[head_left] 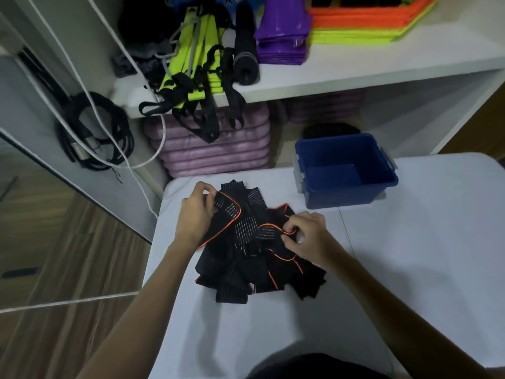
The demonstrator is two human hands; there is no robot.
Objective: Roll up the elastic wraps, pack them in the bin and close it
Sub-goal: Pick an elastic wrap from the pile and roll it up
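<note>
A tangled pile of black elastic wraps (247,258) with orange edging lies on the white table (396,269). My left hand (195,212) pinches one wrap end at the pile's upper left. At the pile's right side, my right hand (306,233) pinches another orange-edged end. An open blue bin (345,170) with grey side latches stands at the table's far edge, to the right of the pile. Its inside looks bare. No lid is in view.
Behind the table, a white shelf unit (355,64) carries yellow-green straps with black handles, a black roller, purple cones and orange and yellow mats. Stacked purple pads (216,151) sit on the lower shelf. Coiled black cables and a white cord (95,132) hang at left.
</note>
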